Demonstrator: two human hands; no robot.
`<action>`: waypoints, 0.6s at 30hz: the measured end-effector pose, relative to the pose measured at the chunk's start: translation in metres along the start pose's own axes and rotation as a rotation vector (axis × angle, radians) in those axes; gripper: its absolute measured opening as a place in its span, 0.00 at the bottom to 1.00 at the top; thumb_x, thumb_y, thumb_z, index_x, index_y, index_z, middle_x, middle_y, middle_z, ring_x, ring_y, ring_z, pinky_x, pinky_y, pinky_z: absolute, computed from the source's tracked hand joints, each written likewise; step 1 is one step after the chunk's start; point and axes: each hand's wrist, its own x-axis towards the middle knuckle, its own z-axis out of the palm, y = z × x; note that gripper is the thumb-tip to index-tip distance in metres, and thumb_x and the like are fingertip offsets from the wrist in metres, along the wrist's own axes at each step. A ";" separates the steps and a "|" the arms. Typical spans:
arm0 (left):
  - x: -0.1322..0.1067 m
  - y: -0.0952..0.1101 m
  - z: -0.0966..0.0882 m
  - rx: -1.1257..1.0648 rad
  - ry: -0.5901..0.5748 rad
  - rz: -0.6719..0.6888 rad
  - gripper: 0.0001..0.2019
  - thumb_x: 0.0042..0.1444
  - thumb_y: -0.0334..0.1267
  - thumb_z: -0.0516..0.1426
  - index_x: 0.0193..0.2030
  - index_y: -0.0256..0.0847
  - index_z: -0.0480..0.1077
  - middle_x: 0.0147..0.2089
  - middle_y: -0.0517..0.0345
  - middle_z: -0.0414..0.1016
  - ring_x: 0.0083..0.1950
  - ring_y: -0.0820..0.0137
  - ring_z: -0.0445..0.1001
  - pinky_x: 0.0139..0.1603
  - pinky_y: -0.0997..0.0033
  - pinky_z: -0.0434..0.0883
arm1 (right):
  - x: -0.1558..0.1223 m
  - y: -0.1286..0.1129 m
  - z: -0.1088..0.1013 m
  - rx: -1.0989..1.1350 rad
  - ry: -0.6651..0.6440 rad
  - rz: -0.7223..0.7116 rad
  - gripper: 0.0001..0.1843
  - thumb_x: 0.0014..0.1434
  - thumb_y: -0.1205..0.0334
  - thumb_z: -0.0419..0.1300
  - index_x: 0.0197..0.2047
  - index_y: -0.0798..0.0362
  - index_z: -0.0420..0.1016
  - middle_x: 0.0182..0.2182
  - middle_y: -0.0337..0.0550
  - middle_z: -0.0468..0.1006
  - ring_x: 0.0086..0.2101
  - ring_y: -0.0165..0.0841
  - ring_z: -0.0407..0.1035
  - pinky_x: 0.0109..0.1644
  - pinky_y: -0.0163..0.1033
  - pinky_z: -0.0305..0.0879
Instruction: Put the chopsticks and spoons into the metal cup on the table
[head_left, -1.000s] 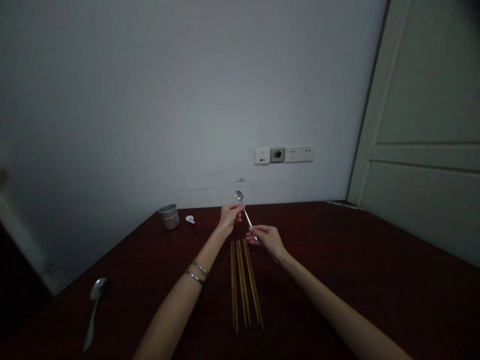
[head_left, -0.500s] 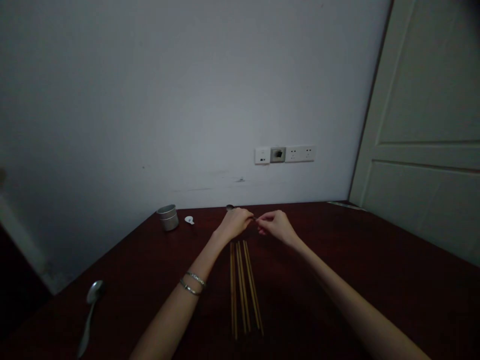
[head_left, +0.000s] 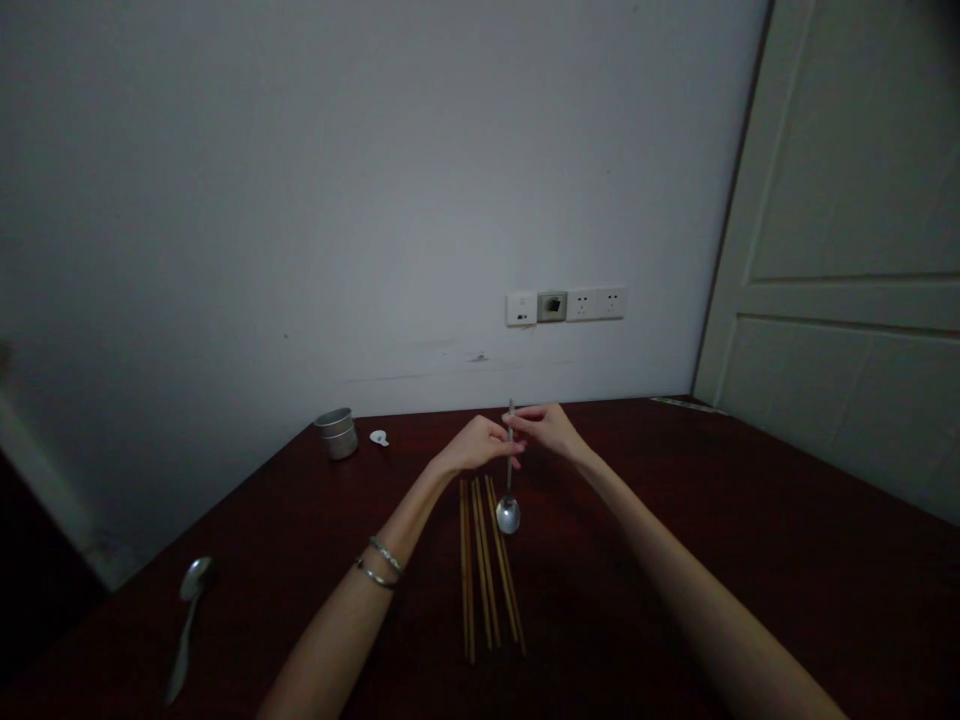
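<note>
Spoon [head_left: 185,625] lies far left of the chopsticks [head_left: 487,570]; metal cup [head_left: 337,433] stands beyond, left. Left hand [head_left: 472,448] and right hand [head_left: 549,428] both pinch a second spoon's [head_left: 509,490] handle top — bowl hanging down over the chopsticks' far ends. Judged light, rigid, slick steel — best gripped mid-handle.

Head camera looks forward and down, near the table [head_left: 750,520].
</note>
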 end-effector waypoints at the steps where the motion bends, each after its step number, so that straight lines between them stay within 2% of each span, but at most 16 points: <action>1: 0.000 -0.001 0.001 -0.021 0.008 -0.021 0.21 0.45 0.52 0.56 0.25 0.30 0.74 0.14 0.61 0.63 0.15 0.83 0.44 0.17 0.77 0.42 | 0.000 0.002 0.001 0.022 0.033 0.006 0.17 0.40 0.52 0.63 0.25 0.60 0.75 0.16 0.37 0.72 0.16 0.23 0.62 0.19 0.29 0.58; 6: 0.001 -0.001 0.008 -0.073 -0.012 -0.079 0.22 0.45 0.53 0.56 0.27 0.30 0.75 0.09 0.65 0.56 0.12 0.83 0.45 0.15 0.77 0.41 | 0.001 0.014 0.006 0.109 0.208 0.027 0.20 0.34 0.57 0.67 0.30 0.61 0.74 0.17 0.39 0.73 0.16 0.25 0.64 0.20 0.31 0.61; 11: 0.002 -0.006 0.013 -0.031 -0.012 -0.066 0.21 0.46 0.51 0.55 0.24 0.31 0.73 0.14 0.59 0.66 0.11 0.83 0.51 0.14 0.78 0.46 | 0.003 0.021 0.008 0.165 0.299 0.110 0.19 0.34 0.63 0.68 0.32 0.61 0.74 0.15 0.37 0.73 0.16 0.26 0.65 0.19 0.30 0.63; 14: 0.002 -0.013 0.009 0.046 -0.019 -0.036 0.22 0.46 0.53 0.54 0.23 0.31 0.72 0.17 0.56 0.70 0.12 0.82 0.55 0.14 0.79 0.50 | 0.004 0.030 0.009 0.217 0.323 0.163 0.18 0.35 0.67 0.68 0.33 0.62 0.73 0.15 0.37 0.73 0.16 0.26 0.66 0.20 0.30 0.65; 18: 0.005 -0.033 -0.004 0.041 -0.002 -0.059 0.24 0.49 0.54 0.51 0.29 0.31 0.73 0.24 0.52 0.74 0.12 0.82 0.57 0.14 0.79 0.53 | 0.005 0.049 0.013 0.234 0.293 0.282 0.16 0.36 0.70 0.68 0.32 0.62 0.73 0.17 0.38 0.74 0.18 0.25 0.67 0.22 0.29 0.68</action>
